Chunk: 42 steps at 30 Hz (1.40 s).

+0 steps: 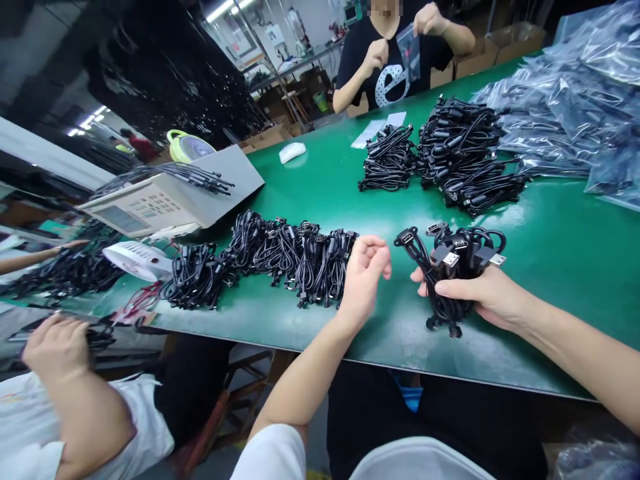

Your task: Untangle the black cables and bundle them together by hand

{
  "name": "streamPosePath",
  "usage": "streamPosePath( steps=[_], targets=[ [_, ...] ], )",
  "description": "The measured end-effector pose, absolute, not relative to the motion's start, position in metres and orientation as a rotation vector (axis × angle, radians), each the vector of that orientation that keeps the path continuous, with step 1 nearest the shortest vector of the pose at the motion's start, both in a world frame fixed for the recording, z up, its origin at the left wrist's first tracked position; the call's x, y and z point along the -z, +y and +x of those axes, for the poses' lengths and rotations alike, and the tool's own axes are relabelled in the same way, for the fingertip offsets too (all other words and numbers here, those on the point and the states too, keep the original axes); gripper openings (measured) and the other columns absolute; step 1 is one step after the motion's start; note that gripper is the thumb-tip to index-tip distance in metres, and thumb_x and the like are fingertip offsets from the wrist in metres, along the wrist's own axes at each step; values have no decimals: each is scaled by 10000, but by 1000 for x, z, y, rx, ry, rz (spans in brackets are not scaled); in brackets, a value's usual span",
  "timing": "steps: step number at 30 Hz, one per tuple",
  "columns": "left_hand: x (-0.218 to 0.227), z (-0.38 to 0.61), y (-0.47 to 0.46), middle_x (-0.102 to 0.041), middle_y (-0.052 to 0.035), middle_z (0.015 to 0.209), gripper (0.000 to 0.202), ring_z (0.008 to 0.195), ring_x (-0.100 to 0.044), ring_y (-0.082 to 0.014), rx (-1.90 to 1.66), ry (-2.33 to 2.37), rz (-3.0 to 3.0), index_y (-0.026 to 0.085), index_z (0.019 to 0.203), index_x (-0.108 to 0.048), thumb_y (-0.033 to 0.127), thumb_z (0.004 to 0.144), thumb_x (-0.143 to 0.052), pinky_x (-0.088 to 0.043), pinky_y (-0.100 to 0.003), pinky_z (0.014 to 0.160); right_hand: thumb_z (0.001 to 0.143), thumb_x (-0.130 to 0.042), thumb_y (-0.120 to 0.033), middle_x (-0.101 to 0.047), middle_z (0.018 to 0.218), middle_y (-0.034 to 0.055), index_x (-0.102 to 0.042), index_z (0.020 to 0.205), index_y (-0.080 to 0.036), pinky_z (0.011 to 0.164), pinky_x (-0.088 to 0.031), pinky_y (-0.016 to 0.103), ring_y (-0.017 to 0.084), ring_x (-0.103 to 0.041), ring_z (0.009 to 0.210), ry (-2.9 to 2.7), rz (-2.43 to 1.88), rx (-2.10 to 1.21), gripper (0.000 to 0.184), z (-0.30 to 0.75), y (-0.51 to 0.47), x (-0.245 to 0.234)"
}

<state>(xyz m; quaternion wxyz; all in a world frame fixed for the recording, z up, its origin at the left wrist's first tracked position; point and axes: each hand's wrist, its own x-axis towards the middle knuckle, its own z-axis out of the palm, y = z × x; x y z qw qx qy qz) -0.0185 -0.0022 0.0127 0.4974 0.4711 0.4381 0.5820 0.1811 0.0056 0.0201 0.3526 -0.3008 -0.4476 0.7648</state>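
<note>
My right hand (495, 297) is wrapped around a bundle of black USB cables (443, 297), held over the near part of the table. Their connector ends point up and away from me, some showing metal plugs and flat ports; the other ends hang below my fingers. To its left, my left hand (367, 277) is closed with fingers curled and nothing visible in it. It is beside the right end of a row of bundled black cables (320, 263) lying on the green table (320, 180).
Farther back lie cable heaps (457, 150) and clear plastic bags (565, 113). A beige machine (165, 200) and a white fan (137, 260) stand left. Across the table a person (385, 60) holds a small bag; another person's arm (75, 387) is at lower left.
</note>
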Motion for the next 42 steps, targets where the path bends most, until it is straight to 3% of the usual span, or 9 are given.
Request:
streamPosePath(
  steps=[3,7,14,21,27,32,34,37,42],
  targets=[
    [-12,-19,8,-559,29,762,437,631,-483,-68,-1204,933,1008,169,906,-599,506,730,-815,-402,-212,606,722,-853,-268,-785,982,63,-792,964,-219,737,-588,297,201,-737,827,-1087,-722,-2110,254,180,5,-18],
    [-7,-17,9,-543,42,697,397,597,-451,-53,-1177,848,853,155,788,-613,418,662,-883,-369,-194,581,703,-847,-252,-789,918,69,-796,930,-203,711,-598,278,199,-744,797,-967,-771,-2196,237,176,6,-11],
    [-4,-22,1,-602,17,787,302,671,-503,-54,-1139,729,696,140,884,-673,351,745,-838,-425,-192,677,634,-883,-262,-787,867,63,-810,877,-201,649,-610,248,200,-752,754,-869,-922,-2204,261,171,10,-2],
    [-1,-26,3,-665,-10,857,336,699,-596,-67,-1102,770,672,123,879,-667,352,720,-853,-489,-213,726,652,-886,-250,-792,852,45,-807,899,-217,672,-615,245,183,-752,741,-884,-915,-2220,261,169,7,-2],
    [-7,-32,1,-658,7,885,400,746,-616,-91,-1168,821,798,203,1093,-594,341,781,-803,-506,-236,767,695,-875,-251,-796,884,39,-803,912,-217,732,-610,272,186,-750,794,-1022,-943,-2103,231,167,2,-4],
    [-6,-36,-3,-625,-52,1108,392,1007,-576,-167,-1236,851,1298,267,1258,-620,457,916,-633,-492,-292,920,743,-839,-253,-789,895,37,-794,896,-214,789,-587,288,190,-739,844,-1158,-1013,-2024,164,166,-7,-8],
    [-4,-36,-3,-610,-66,1149,370,977,-574,-168,-1199,885,1401,258,1250,-643,470,960,-554,-500,-301,905,755,-820,-235,-786,888,26,-786,895,-223,787,-577,285,183,-733,833,-1154,-1040,-1984,145,165,-8,-11],
    [-1,-34,-2,-600,-54,1128,418,886,-577,-144,-1158,914,1401,304,1392,-537,433,997,-493,-519,-294,850,756,-804,-226,-780,878,22,-771,900,-220,778,-567,284,177,-722,817,-1139,-1075,-1962,147,163,-8,-14],
    [-1,-37,-1,-569,-74,1218,413,989,-575,-176,-1053,929,1474,301,1377,-574,443,1019,-424,-500,-355,968,750,-793,-250,-768,851,29,-748,920,-195,774,-563,308,187,-711,798,-1132,-1135,-1975,184,163,-8,-16]
  ],
)
